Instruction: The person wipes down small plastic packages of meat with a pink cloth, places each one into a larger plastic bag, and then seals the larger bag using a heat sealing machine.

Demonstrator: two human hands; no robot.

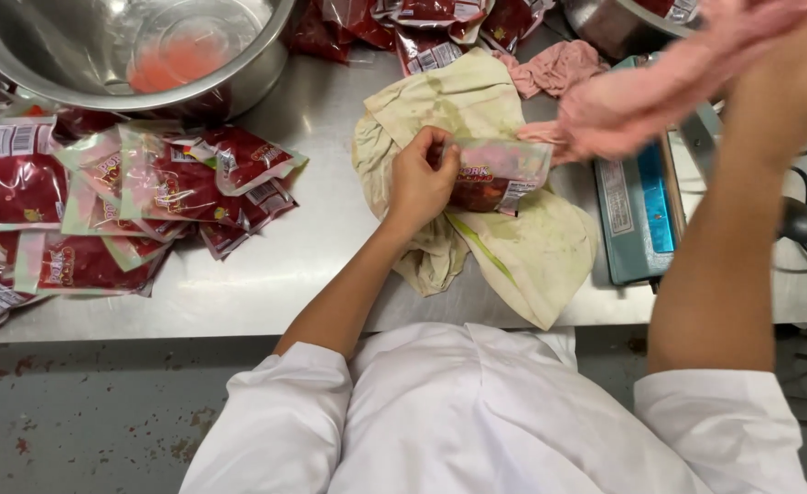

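Pouch (498, 174), clear plastic with dark red contents, sits on a stained cream cloth (522, 256) at the middle of the steel table (312, 265), directly in front of me. Going by size: a large steel bowl (102, 46) with a pool of pink liquid stands at the far left corner; below it lies a loose heap of filled red pouches (129, 201), well apart from the cloth. A teal heat sealer (637, 215) stands just beside the cloth's right edge. My left hand (420, 183) pinches the pouch's left end, fingers clenched on it. My right hand (779, 82) is raised near the camera and blurred, closed around a pink cloth (650, 87) that trails down toward the pouch's right end.
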